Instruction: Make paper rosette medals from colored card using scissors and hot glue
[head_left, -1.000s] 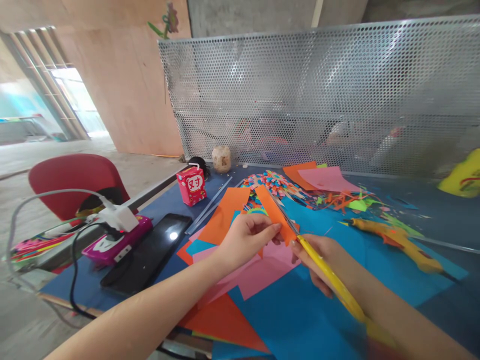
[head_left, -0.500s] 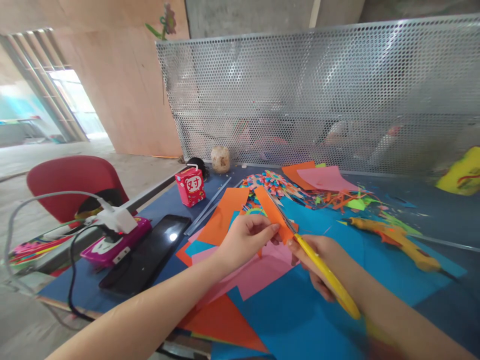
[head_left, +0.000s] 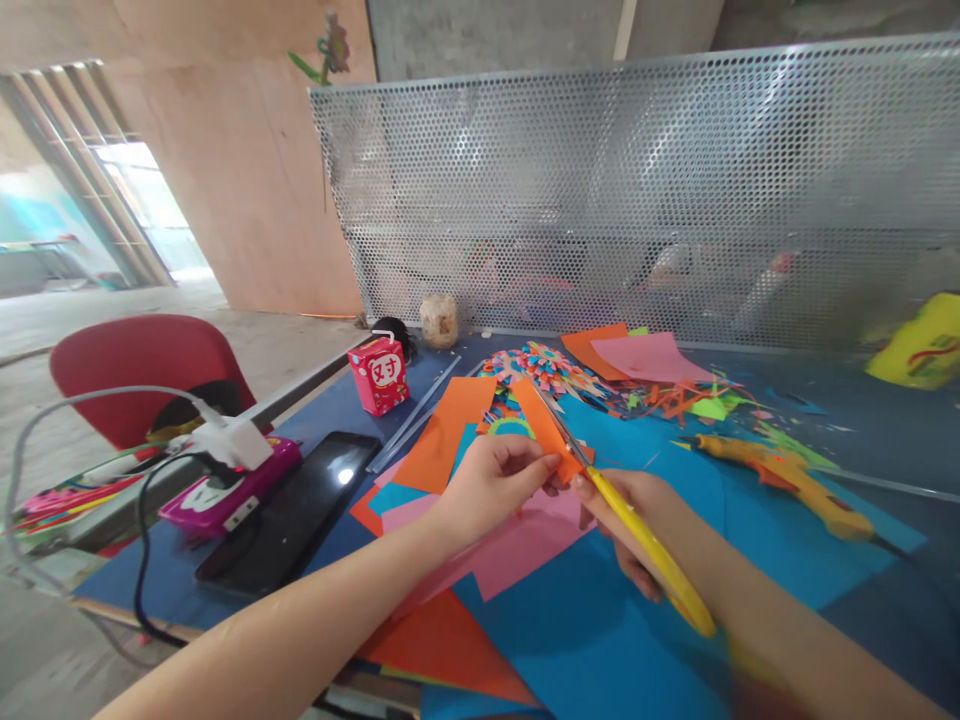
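My left hand (head_left: 499, 475) pinches a narrow strip of orange paper (head_left: 538, 415) between thumb and fingers. In my right hand (head_left: 637, 520) is a pair of yellow-handled scissors (head_left: 649, 550), its blades lying along the right edge of the strip. My right fingertips are close to the strip's lower end; whether they touch it I cannot tell. Below both hands lie pink paper (head_left: 517, 560) and large blue sheets (head_left: 600, 630). Just beyond the strip sits a heap of small multicoloured paper pieces (head_left: 544, 368). A wider orange sheet (head_left: 450, 425) lies left of the strip.
A yellow glue gun (head_left: 787, 480) rests on blue paper at the right. To the left are a phone (head_left: 292, 510), a purple power strip (head_left: 232, 485) with cables and a red drink box (head_left: 379, 375). Behind the table stands a perforated metal panel (head_left: 637, 190).
Little differs. Both hands, the orange strip and the scissors keep almost the same pose, and the whole view has shifted slightly.
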